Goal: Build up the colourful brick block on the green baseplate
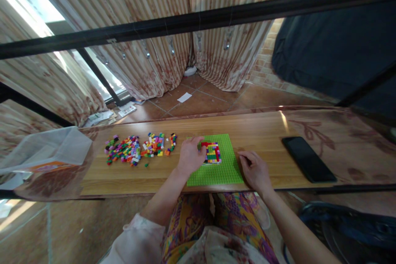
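Observation:
A green studded baseplate (230, 173) lies on the wooden board. On it stands a low, roughly square build of coloured bricks (213, 152), in red, yellow, green, purple and white. My left hand (191, 154) is over the build's left side and covers part of it. Between its thumb and fingers shows a small dark green brick (199, 147). My right hand (255, 170) rests on the board just beyond the plate's right edge. Its fingers are curled in, and no brick shows in them.
Many loose coloured bricks (128, 148) are spread on the wooden board (105, 183) to the left. A translucent plastic bin (58, 146) sits at the far left. To the right lies a black phone (307, 159). A dark metal bar (198, 20) crosses beyond the table.

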Motion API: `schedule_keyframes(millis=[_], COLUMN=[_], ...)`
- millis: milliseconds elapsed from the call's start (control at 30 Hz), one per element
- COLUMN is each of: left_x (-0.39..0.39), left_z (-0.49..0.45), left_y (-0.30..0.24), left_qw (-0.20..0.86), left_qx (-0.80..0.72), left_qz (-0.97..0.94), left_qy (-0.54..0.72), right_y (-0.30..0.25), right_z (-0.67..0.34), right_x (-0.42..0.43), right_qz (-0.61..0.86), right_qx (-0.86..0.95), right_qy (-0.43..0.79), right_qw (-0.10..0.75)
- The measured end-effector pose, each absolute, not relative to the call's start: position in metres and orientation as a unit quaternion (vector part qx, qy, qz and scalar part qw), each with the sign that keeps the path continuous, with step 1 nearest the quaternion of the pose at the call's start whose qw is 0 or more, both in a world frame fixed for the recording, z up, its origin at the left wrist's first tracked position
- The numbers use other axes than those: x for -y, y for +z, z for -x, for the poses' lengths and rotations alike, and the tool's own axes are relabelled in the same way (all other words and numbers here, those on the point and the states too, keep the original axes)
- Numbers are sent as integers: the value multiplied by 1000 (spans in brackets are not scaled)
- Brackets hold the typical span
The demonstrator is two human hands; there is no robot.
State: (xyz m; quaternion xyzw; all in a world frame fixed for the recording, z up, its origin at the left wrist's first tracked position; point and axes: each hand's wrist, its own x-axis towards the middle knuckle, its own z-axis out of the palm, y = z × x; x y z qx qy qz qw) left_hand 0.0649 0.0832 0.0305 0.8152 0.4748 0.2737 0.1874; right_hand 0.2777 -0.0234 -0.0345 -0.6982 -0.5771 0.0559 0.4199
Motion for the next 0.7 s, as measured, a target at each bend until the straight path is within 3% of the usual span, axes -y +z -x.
schedule_keyframes(millis=[233,700], left_x=[-103,-107], left_z=[-68,-70], left_y=[29,14], left_qw=[366,397], left_qx=[-506,-531], left_qz=[-750,-708], left_qy=[219,242], right_y=[-34,-39], right_z=[-278,-280], right_x=[23,23], right_qz=[700,699], right_qx=[577,576], right_qy=[58,61], right_qw=[416,420])
